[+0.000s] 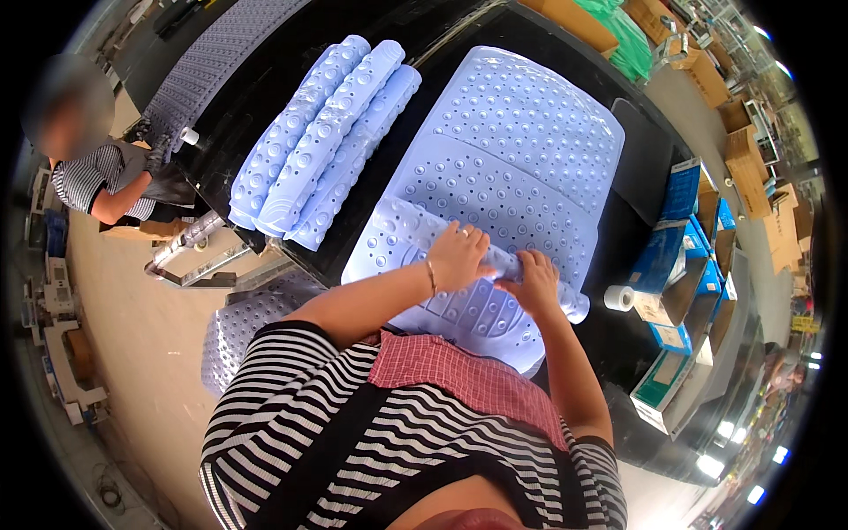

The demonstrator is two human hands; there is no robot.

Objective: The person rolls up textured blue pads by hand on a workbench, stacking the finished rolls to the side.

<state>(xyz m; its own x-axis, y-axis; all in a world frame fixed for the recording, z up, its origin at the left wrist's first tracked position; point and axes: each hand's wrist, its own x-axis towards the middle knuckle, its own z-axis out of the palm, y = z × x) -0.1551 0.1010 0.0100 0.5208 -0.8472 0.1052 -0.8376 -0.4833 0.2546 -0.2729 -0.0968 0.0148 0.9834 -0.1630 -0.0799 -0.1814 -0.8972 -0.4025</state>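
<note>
A light-blue bath mat [530,115] studded with suction cups lies on the black table in front of me, over at least one more mat of the same kind. Its near part is turned up into a roll [572,305] that runs crosswise. My left hand [457,256] curls over this roll, near its middle. Close to its right, my right hand [534,283] grips the same roll with thumb and fingers. What lies directly under both palms is hidden. Left of the flat mat sit several rolled light-blue bath mats [327,141], side by side and partly stacked.
At the right, blue and white cardboard boxes [676,256] stand beside a white roll of tape [618,298]. Grey studded mats [208,75] lie far left, and another [238,344] hangs low beside me. A co-worker [97,168] is at the left, past a metal frame [190,252].
</note>
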